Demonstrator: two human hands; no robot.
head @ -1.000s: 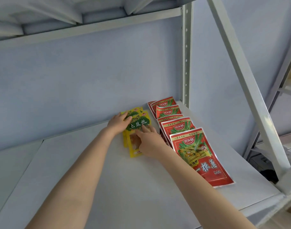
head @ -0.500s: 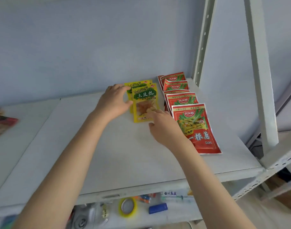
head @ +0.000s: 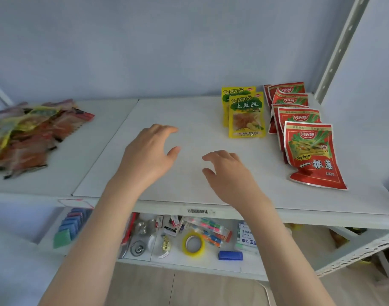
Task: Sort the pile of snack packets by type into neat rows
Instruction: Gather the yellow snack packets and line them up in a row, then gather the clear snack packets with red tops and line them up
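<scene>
A mixed pile of snack packets (head: pixel 27 133) lies on the shelf at the far left. Two yellow packets (head: pixel 246 115) overlap in a short row at the back right. Beside them on the right, several red packets (head: pixel 308 149) overlap in a row that runs toward the front edge. My left hand (head: pixel 149 155) hovers over the bare middle of the shelf, fingers spread and empty. My right hand (head: pixel 228 175) hangs close beside it, fingers apart, holding nothing. Both hands are well clear of the yellow packets.
The white shelf board (head: pixel 189 120) ends at a front edge with a barcode label (head: pixel 198 211). A lower shelf holds a yellow tape roll (head: pixel 193 244), pens, a blue eraser (head: pixel 230 255) and sponges (head: pixel 69 226). A slanted metal upright (head: pixel 337 49) stands at the right.
Both hands let go of the yellow packets and drew back toward the front middle of the shelf. My view dropped and swung left, so the mixed pile and the lower shelf now show.
</scene>
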